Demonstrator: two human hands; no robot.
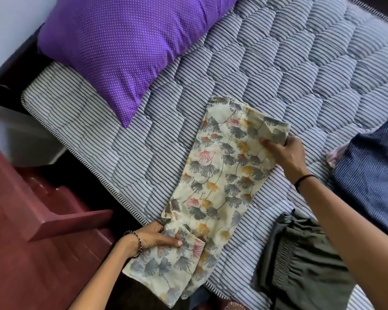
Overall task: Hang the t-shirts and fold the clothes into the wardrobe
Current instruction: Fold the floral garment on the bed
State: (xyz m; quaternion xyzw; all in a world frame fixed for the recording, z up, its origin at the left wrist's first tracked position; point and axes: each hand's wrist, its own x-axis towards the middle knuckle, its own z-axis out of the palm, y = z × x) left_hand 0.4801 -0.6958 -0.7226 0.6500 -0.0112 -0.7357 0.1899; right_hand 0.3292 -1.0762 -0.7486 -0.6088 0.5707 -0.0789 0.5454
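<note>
A cream garment with a grey, pink and orange leaf print (220, 175) lies folded into a long strip across the striped mattress (300, 70). My left hand (157, 239) grips its near end at the mattress edge, where a loose flap hangs over the side. My right hand (282, 153) pinches a turned-over corner at the far end. A dark olive garment with a gathered waistband (300, 260) lies bunched at the lower right. A blue woven garment (372, 173) lies at the right edge.
A purple dotted pillow (126, 48) lies at the head of the mattress. A maroon plastic stool or chair (36, 220) stands on the floor to the left, close to the bed edge. A dark bed frame shows at the upper left.
</note>
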